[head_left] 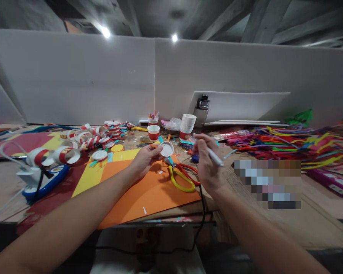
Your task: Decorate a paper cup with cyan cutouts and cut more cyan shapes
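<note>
My left hand (144,158) holds a small white round cup bottom (167,148) by its edge, above an orange paper sheet (148,194). My right hand (205,161) is closed around a white pen (215,157), its tip pointing away to the right of the disc. Scissors with yellow and red handles (183,177) lie on the orange sheet between and below my hands.
Cut red-and-white cup rings (82,142) are piled at the left. A stack of paper cups (187,125), a single cup (153,132) and a dark bottle (201,108) stand at the back. Coloured pipe cleaners (288,144) cover the right. A yellow sheet (103,167) lies left.
</note>
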Action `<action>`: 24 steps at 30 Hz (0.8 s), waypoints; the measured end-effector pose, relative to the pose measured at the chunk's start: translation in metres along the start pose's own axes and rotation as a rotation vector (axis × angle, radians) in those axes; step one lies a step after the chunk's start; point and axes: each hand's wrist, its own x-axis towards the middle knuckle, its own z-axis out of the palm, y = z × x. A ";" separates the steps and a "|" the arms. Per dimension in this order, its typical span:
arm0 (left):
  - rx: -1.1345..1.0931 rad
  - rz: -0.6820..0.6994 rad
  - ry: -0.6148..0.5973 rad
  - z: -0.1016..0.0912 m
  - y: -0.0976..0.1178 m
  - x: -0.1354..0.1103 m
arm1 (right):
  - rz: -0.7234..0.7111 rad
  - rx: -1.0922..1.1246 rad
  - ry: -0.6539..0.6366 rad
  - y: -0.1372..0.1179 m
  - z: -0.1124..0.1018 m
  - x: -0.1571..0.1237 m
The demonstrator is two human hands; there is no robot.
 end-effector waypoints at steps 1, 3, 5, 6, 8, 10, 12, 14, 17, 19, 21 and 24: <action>0.001 -0.001 0.003 0.000 0.000 0.000 | 0.041 0.049 0.069 -0.002 -0.005 -0.002; 0.003 0.004 0.004 0.000 0.000 0.001 | 0.116 0.120 0.187 -0.006 -0.017 -0.005; -0.003 0.014 0.001 0.001 0.000 0.001 | 0.185 0.197 0.282 -0.009 -0.029 -0.009; -0.006 0.018 -0.006 0.001 0.000 0.001 | 0.212 0.228 0.324 -0.010 -0.034 -0.011; -0.007 0.016 -0.024 0.002 0.000 0.000 | 0.214 0.245 0.375 -0.014 -0.038 -0.014; -0.005 0.007 -0.031 0.002 0.001 -0.001 | 0.162 0.183 0.279 -0.020 -0.034 -0.015; -0.007 0.003 -0.026 0.001 0.002 -0.001 | 0.115 0.094 -0.044 -0.028 -0.020 -0.013; -0.012 0.008 -0.028 0.000 0.002 -0.001 | 0.031 0.040 -0.217 -0.035 -0.001 -0.007; -0.019 0.001 -0.036 0.000 0.004 -0.001 | 0.011 0.030 -0.273 -0.032 0.026 0.006; -0.019 -0.016 -0.019 0.000 0.005 -0.002 | 0.012 0.060 -0.246 -0.021 0.037 0.011; -0.016 -0.018 -0.007 0.001 0.006 -0.003 | 0.028 0.054 -0.229 -0.007 0.041 0.012; -0.017 0.001 -0.004 0.003 0.006 -0.004 | 0.037 0.014 -0.245 0.012 0.038 0.008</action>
